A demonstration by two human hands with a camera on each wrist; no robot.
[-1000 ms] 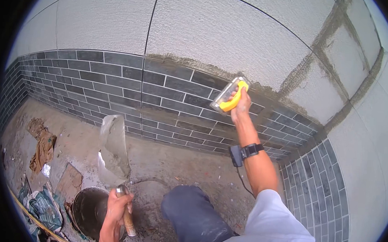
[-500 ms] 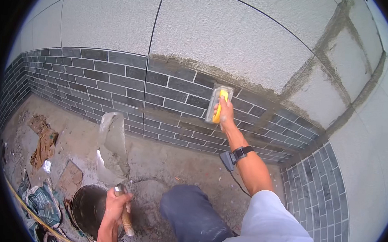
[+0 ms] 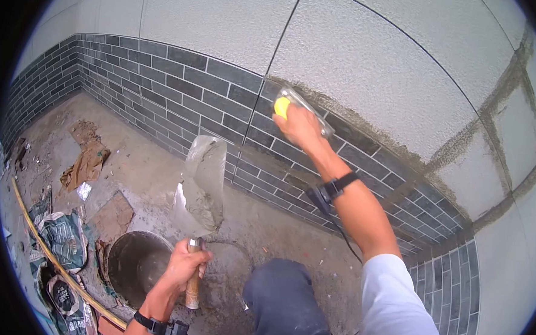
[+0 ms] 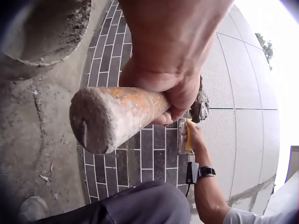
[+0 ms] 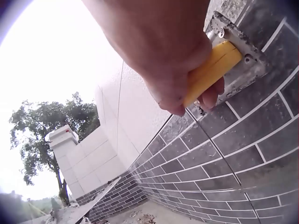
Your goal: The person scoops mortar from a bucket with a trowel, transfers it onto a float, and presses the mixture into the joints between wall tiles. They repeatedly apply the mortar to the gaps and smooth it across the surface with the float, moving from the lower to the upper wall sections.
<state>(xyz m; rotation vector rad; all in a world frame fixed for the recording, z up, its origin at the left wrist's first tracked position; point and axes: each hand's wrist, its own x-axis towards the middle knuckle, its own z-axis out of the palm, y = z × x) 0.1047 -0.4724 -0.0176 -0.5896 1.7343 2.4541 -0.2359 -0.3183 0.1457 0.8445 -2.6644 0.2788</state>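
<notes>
My right hand [image 3: 302,125] grips the yellow handle [image 5: 212,72] of a plastering float [image 3: 327,128]. The float's plate lies against the dark brick-patterned wall tiles [image 3: 222,113], along their top edge just right of a vertical joint. Fingers wrap round the handle in the right wrist view. Low beside a bucket, my left hand [image 3: 184,266] holds a wooden-handled scoop [image 3: 192,294] with a broad, curved metal blade. Grey mortar [image 3: 202,209] lies on that blade. The handle's worn butt [image 4: 91,121] fills the middle of the left wrist view.
The bucket [image 3: 121,254], coated inside with mortar, stands by my left forearm. Crumpled bags [image 3: 64,239], brown scraps [image 3: 86,164] and a yellow hose [image 3: 51,256] litter the floor at left. White panels [image 3: 370,70] rise above the tiles, with a mortar strip [image 3: 355,120] between. My knee [image 3: 282,295] is near the wall.
My right hand has moved the float left along the tiles' top edge and tilted it the other way. The head view has turned left. My left hand keeps its hold on the scoop.
</notes>
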